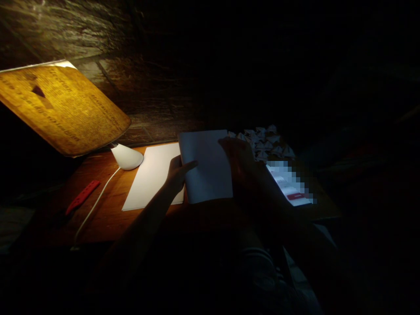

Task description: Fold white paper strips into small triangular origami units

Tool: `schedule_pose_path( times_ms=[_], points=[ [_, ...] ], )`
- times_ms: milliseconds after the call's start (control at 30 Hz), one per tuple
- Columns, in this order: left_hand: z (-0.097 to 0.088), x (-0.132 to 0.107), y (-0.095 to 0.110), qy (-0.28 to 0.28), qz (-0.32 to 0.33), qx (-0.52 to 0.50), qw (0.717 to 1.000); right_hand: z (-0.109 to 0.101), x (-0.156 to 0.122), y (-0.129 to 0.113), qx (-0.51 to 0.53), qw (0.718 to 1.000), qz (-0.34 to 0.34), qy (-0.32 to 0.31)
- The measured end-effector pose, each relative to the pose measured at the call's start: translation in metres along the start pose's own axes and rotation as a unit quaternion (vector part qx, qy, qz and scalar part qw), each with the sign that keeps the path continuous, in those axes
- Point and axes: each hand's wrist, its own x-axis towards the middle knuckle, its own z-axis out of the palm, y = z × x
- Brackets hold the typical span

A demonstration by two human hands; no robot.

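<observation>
Between my hands is a sheet of white paper, raised above the table and in shadow. Its left side looks rounded, as if doubled over; I cannot tell whether it is creased. My left hand grips the left edge, thumb across the front. At the upper right edge, my right hand is closed on the paper, its fingers dark and partly hidden. Beneath and left of the held sheet lies more white paper, lit by the lamp.
A lamp with a white base and a newsprint-covered shade stands left, its cord trailing forward. A red strap-like item lies beside it. Several small folded paper pieces and a lit phone are on the wooden table.
</observation>
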Motion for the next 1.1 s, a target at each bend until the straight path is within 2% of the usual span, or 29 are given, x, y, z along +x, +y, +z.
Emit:
schedule_pose_path(
  times_ms=[133, 233, 333, 433, 567, 700, 900, 1100],
  points=[
    [-0.004, 0.003, -0.001, 0.041, 0.060, 0.008, 0.997, 0.001, -0.004, 0.002, -0.015, 0.996, 0.029, -0.078],
    [-0.006, 0.004, -0.001, 0.082, 0.116, 0.034, 0.989, -0.001, -0.004, 0.009, -0.061, 0.992, 0.003, -0.112],
    [-0.007, 0.004, -0.001, 0.120, 0.171, 0.078, 0.975, -0.002, -0.003, 0.014, -0.126, 0.985, -0.037, -0.112],
    [-0.008, 0.001, -0.001, 0.139, 0.210, 0.124, 0.960, -0.004, -0.002, 0.018, -0.150, 0.981, -0.075, -0.096],
    [-0.008, -0.001, -0.002, 0.143, 0.213, 0.154, 0.954, -0.005, -0.002, 0.022, -0.163, 0.979, -0.100, -0.070],
    [-0.007, 0.001, -0.007, 0.139, 0.207, 0.147, 0.957, -0.004, -0.002, 0.028, -0.158, 0.978, -0.115, -0.076],
    [-0.007, 0.002, -0.007, 0.133, 0.196, 0.133, 0.962, -0.005, -0.001, 0.038, -0.153, 0.981, -0.110, -0.038],
    [-0.007, 0.002, -0.007, 0.124, 0.201, 0.149, 0.960, -0.005, -0.001, 0.041, -0.150, 0.982, -0.102, -0.054]
  ],
)
